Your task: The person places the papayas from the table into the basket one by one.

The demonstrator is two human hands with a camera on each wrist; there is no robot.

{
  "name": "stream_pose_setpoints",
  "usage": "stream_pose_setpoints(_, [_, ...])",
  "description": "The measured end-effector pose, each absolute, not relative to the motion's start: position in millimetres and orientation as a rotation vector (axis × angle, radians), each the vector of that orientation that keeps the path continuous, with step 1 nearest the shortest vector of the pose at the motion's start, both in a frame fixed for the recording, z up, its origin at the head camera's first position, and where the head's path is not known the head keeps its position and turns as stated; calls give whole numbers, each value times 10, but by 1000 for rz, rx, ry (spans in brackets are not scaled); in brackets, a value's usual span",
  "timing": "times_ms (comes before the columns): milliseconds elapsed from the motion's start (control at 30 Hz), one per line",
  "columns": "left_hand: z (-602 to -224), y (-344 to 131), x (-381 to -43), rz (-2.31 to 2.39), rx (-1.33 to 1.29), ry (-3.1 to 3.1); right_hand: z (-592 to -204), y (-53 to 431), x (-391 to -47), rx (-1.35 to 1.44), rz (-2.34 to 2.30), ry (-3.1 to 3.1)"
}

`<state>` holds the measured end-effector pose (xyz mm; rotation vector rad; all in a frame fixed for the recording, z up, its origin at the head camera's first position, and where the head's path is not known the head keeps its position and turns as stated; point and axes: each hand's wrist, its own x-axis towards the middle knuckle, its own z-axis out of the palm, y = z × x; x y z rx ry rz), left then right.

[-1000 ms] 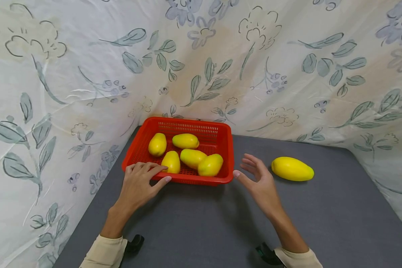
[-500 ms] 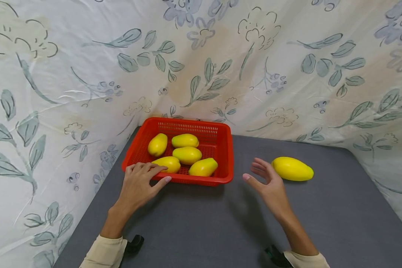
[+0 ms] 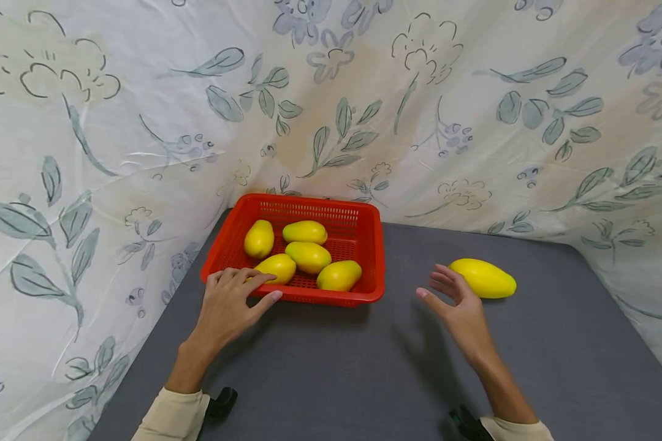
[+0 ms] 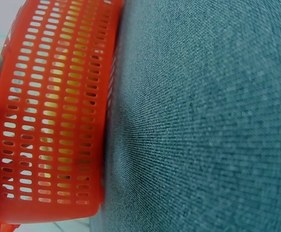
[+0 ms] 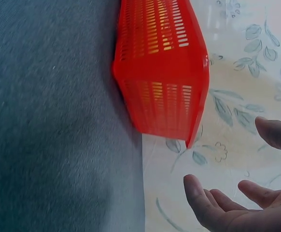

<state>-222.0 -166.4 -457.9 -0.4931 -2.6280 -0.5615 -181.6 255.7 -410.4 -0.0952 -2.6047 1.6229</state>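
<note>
My left hand grips the front left rim of a red perforated plastic basket, fingers over the edge and thumb outside. Several yellow-green mangoes lie apart inside; the front left mango is partly covered by my fingers. Right of the basket, my right hand is held with fingers loosely spread and nothing in it. Its fingers overlap the left end of a larger, plain yellow mango on the table in the head view. In the right wrist view, that hand shows an open gap between thumb and fingers.
A dark grey cloth-covered table lies under everything. Floral fabric hangs behind and along the left side, close to the basket's back edge.
My right hand has drawn away from the basket's right corner toward the larger mango. The front mangoes inside have rolled and shifted. My left hand has stayed at the rim.
</note>
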Motion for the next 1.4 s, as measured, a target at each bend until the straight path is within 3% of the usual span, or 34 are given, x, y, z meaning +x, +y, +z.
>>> stream_pose_setpoints(1400, [-4587,-1692,-2213,-557,-506,-2619,-4322,3200,-1730,-392,1503,-2513])
